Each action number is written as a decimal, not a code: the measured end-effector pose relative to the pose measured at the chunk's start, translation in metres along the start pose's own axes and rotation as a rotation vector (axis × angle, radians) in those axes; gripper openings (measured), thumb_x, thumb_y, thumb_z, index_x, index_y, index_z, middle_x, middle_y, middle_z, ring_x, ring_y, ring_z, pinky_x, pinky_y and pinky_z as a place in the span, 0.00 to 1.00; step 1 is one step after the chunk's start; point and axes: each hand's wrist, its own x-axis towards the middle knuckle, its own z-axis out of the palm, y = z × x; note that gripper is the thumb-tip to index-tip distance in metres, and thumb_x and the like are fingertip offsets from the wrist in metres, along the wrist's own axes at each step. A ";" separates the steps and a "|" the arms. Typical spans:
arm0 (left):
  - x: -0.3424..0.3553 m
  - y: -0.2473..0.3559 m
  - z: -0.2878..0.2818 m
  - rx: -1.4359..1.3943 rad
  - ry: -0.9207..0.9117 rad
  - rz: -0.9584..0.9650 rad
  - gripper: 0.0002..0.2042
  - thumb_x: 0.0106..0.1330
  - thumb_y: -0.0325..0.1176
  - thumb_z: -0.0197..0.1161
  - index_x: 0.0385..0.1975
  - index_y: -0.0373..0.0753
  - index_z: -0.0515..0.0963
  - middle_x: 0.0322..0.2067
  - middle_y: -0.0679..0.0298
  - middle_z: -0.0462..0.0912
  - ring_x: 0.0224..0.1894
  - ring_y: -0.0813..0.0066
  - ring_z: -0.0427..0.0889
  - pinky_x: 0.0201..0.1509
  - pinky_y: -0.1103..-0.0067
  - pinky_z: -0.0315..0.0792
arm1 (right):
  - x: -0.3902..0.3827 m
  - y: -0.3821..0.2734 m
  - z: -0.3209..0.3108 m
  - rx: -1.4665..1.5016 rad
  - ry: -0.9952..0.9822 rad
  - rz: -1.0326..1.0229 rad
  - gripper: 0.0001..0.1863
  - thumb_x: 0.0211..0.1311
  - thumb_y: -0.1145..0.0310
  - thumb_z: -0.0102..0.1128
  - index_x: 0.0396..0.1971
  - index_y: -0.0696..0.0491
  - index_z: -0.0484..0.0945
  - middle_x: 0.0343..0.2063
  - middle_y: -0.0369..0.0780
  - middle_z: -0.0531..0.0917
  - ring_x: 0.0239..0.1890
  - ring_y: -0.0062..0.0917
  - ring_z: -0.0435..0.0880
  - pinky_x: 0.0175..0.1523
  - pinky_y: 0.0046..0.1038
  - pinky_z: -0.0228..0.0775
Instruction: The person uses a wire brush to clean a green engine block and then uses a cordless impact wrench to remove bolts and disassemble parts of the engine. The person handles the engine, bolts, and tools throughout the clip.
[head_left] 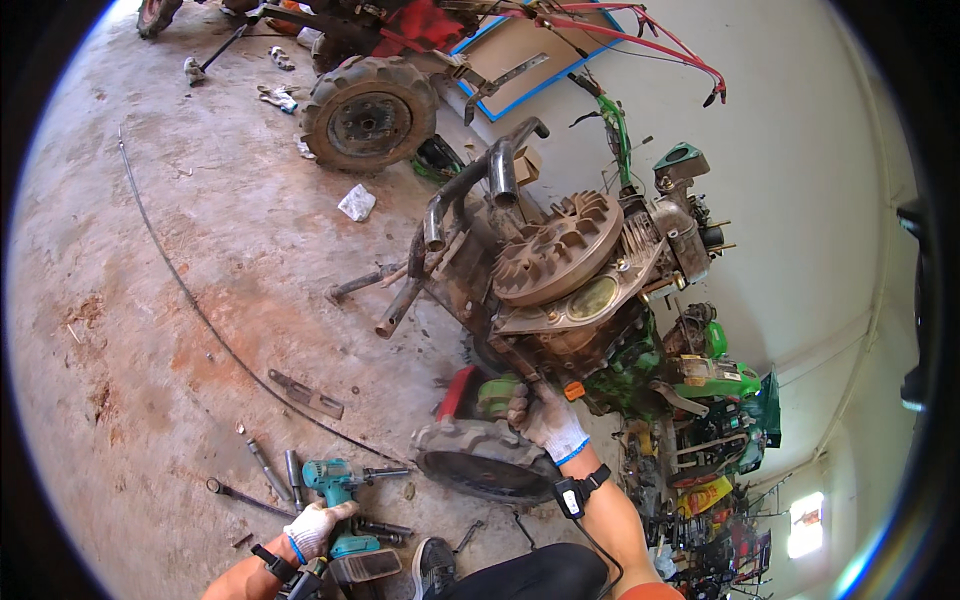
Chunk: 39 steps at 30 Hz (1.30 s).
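My left hand [320, 527], in a white knit glove, is wrapped round the handle of a teal cordless impact wrench [330, 474] with a long socket pointing right, low over the floor. My right hand [552, 418], also gloved, grips the lower near edge of an engine [570, 340], its dirty fingers curled against the metal. Just which part they hold is hidden. A large finned flywheel [560, 250] faces up on the engine, beside a bent black tube frame [470, 185]. Below my right hand stands a treaded tyre [485, 460].
Sockets and extension bars [264, 468] lie beside the wrench, with a slotted metal plate [305, 394] and a long cable [190, 295] farther left. Another wheeled machine [368, 117] stands at the back. Several machines and parts [700, 440] line the white wall at right.
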 end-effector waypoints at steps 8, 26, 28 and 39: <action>0.014 0.008 0.004 -0.226 -0.108 -0.199 0.05 0.79 0.32 0.65 0.45 0.40 0.78 0.32 0.59 0.84 0.27 0.63 0.84 0.36 0.60 0.86 | -0.006 0.001 0.015 -0.063 0.003 -0.017 0.22 0.82 0.56 0.60 0.69 0.48 0.74 0.50 0.42 0.86 0.41 0.28 0.83 0.42 0.32 0.79; 0.035 -0.012 -0.013 0.028 -0.140 -0.042 0.06 0.78 0.34 0.65 0.38 0.39 0.79 0.27 0.61 0.81 0.25 0.66 0.80 0.33 0.68 0.78 | -0.040 0.004 0.042 -0.423 0.168 -0.109 0.23 0.77 0.55 0.68 0.61 0.53 0.76 0.46 0.43 0.86 0.42 0.31 0.84 0.47 0.34 0.79; 0.032 -0.011 -0.011 -0.074 -0.124 -0.087 0.06 0.77 0.33 0.65 0.37 0.39 0.80 0.27 0.61 0.81 0.25 0.66 0.80 0.33 0.68 0.78 | -0.058 -0.006 0.048 -0.836 0.309 -0.084 0.23 0.79 0.55 0.66 0.60 0.57 0.79 0.47 0.44 0.88 0.44 0.30 0.87 0.49 0.33 0.81; 0.022 -0.004 -0.004 -0.133 -0.101 -0.067 0.06 0.75 0.30 0.66 0.37 0.35 0.83 0.25 0.61 0.81 0.24 0.67 0.80 0.29 0.70 0.77 | -0.140 -0.053 0.196 -1.408 0.406 -0.668 0.13 0.76 0.67 0.59 0.48 0.62 0.80 0.41 0.43 0.89 0.34 0.27 0.89 0.41 0.33 0.83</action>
